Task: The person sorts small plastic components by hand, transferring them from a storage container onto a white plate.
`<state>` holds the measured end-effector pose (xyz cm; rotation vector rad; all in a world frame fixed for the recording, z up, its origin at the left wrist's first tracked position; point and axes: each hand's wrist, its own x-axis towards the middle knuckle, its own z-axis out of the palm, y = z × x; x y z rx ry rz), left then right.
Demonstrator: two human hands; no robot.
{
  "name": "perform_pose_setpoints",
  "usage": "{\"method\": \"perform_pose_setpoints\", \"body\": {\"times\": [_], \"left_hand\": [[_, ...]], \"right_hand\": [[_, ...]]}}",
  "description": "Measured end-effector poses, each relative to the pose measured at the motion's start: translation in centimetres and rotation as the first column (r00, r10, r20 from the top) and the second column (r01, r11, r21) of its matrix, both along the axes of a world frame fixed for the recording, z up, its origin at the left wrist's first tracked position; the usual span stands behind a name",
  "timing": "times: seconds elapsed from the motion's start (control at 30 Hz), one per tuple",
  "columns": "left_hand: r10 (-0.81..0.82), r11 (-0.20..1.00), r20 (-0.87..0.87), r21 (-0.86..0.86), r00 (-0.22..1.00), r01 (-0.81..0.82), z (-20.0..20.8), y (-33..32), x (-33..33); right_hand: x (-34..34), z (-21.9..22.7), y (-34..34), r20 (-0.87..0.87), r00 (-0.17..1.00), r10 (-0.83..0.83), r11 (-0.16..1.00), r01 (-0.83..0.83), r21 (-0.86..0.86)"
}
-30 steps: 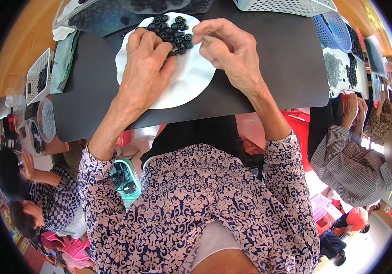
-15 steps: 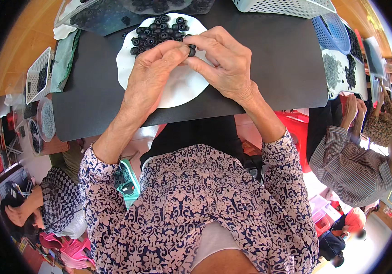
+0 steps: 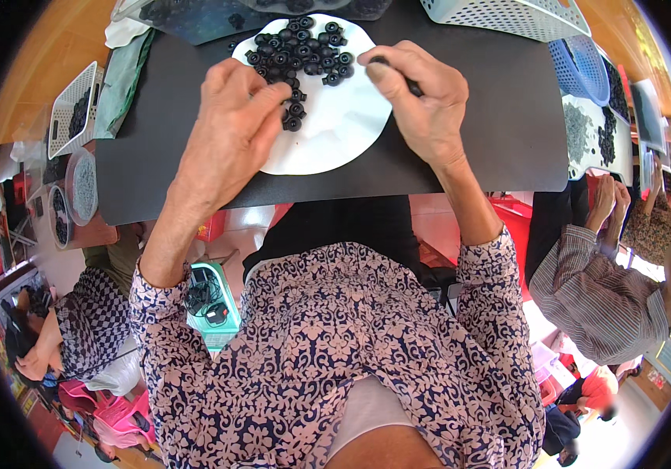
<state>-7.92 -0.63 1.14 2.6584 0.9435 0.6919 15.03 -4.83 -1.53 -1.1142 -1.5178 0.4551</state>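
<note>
A white, wavy-edged plate (image 3: pixel 343 141) carries a heap of small round black parts (image 3: pixel 304 56), each with a ring-like top. At its left rim my left hand (image 3: pixel 234 129) curls its fingers down among the nearest parts. Thumb and forefinger are drawn together there; whatever they pinch is hidden. Over the right rim, my right hand (image 3: pixel 425 102) is closed. One small black part pokes out between its thumb and forefinger, and something dark also shows inside the curled fingers.
The plate rests on a dark table (image 3: pixel 499 117). Behind it stand a clear tub (image 3: pixel 203 22) and a white perforated basket (image 3: pixel 499 17). A blue basket (image 3: pixel 581 70) is at the right, a green-grey cloth (image 3: pixel 123 86) at the left. Co-workers sit on both sides.
My hands were together over the plate and have parted: the left to the heap's near left side, the right out to the right rim. The view has shifted slightly.
</note>
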Motion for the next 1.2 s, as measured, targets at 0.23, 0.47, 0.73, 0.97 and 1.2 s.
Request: {"method": "perform_pose_setpoints", "body": {"times": [0.23,0.47,0.73,0.97,1.2], "left_hand": [[-0.06,0.998,-0.24,-0.016,0.969,0.057,0.0,-0.1,2.0],[-0.094,0.995,-0.19,0.003,0.977,0.097,-0.7,0.0,2.9],[-0.012,0.999,-0.071,0.034,0.997,0.015,-0.6,0.2,2.8],[0.043,0.991,-0.178,0.134,0.983,-0.019,-1.4,0.7,3.5],[0.066,0.993,-0.134,0.107,0.989,-0.052,-1.2,0.3,3.5]], "right_hand": [[0.4,0.5,-0.2,-0.601,0.782,0.168,0.913,-0.353,-0.205],[0.2,0.6,-0.3,-0.283,0.944,0.17,0.948,-0.235,-0.214],[-0.2,0.7,-0.5,-0.262,0.948,0.18,0.96,-0.227,-0.162],[0.0,0.4,-0.3,-0.188,0.961,0.205,0.964,-0.231,-0.129],[-0.4,0.4,-0.2,-0.173,0.968,0.183,0.967,-0.209,-0.145]]}}
